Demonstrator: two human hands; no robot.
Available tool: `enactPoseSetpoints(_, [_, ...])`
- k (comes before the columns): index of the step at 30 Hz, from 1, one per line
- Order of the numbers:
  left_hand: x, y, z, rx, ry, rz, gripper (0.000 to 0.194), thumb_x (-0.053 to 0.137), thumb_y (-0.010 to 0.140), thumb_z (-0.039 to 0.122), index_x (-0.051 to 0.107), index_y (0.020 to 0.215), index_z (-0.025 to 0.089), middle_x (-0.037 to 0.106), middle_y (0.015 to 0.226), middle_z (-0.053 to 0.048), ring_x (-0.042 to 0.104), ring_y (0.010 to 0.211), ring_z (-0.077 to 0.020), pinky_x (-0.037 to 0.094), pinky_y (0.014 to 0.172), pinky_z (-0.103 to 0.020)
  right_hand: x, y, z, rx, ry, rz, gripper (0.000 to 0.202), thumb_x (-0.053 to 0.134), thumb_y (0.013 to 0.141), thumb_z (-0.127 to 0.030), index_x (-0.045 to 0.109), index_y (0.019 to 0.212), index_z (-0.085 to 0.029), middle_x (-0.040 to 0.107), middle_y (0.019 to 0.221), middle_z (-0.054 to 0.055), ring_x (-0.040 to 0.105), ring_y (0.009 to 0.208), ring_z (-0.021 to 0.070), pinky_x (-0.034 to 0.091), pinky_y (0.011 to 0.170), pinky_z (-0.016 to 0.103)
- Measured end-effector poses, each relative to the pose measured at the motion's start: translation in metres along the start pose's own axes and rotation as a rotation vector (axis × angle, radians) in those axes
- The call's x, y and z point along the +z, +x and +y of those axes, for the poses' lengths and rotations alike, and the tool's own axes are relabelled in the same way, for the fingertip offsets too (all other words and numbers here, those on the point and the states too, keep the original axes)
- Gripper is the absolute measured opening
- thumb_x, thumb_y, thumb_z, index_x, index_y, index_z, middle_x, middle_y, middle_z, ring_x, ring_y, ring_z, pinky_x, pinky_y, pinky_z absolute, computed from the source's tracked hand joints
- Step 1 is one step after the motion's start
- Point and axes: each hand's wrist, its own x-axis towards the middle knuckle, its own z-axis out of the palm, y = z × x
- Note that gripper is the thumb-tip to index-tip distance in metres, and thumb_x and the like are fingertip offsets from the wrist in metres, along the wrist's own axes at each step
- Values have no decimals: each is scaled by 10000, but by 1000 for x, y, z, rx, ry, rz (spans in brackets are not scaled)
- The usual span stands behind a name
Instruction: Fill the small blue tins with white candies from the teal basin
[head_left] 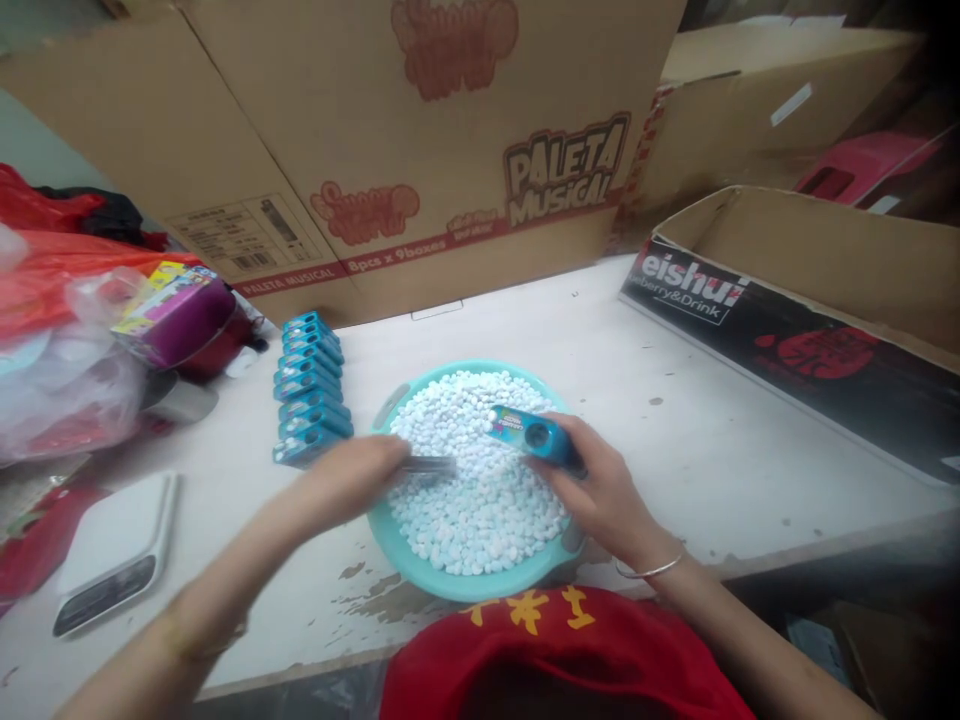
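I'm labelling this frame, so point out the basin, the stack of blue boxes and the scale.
Basin [420, 572], head view, on its bare near rim.
Blue boxes [309, 395], head view, on the middle of the row.
Scale [112, 550], head view, on its white top.

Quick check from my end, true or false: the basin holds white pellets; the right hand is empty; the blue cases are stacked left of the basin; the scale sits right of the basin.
1. The basin holds white pellets. True.
2. The right hand is empty. False: it holds a blue case.
3. A row of blue cases lies left of the basin. True.
4. The scale sits right of the basin. False: it lies on the left.
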Motion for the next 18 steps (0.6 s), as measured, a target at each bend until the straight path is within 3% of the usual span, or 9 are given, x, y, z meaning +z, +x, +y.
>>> enactPoseSetpoints(2, [40, 17, 11, 21, -111, -22, 185, 431, 949, 278, 599, 948, 202, 683, 973, -80, 644, 872, -248, 496, 759, -348, -3, 1, -1, 32, 12, 7, 309, 633, 926, -339, 550, 1214, -261, 636, 1174, 69, 611, 1088, 253, 507, 961, 397])
enactPoseSetpoints(4, [68, 31, 29, 42, -167, -4, 206, 390, 974, 281, 576, 1017, 203, 667, 1049, -92, 633, 946, -258, 493, 809, -366, -4, 3, -1, 57, 22, 9, 291, 628, 928, -345, 558, 1197, -260, 639, 1164, 65, 611, 1082, 251, 508, 948, 393])
enactPoseSetpoints(7, [82, 40, 45, 63, -237, 26, 216, 378, 989, 310, 555, 1066, 215, 661, 1084, -85, 627, 974, -253, 491, 844, -372, -6, 4, -1, 87, 27, 31, 290, 640, 917, -350, 565, 1182, -257, 643, 1148, 61, 609, 1077, 257, 497, 949, 402])
enactPoseSetpoints(12, [58, 20, 25, 83, -361, 35, 212, 436, 979, 337, 561, 1095, 211, 663, 1099, -72, 623, 964, -222, 501, 843, -344, -8, 4, 3, 113, 34, 55, 296, 642, 912, -344, 571, 1185, -256, 647, 1147, 63, 614, 1065, 261, 500, 936, 411])
enactPoseSetpoints(18, [-5, -23, 2, 144, -387, 170, 227, 476, 985, 380, 578, 1106, 217, 662, 1039, -45, 620, 919, -181, 478, 805, -278, 0, 4, 3, 65, 25, 19, 304, 632, 924, -333, 561, 1209, -255, 640, 1173, 78, 607, 1100, 267, 500, 962, 425])
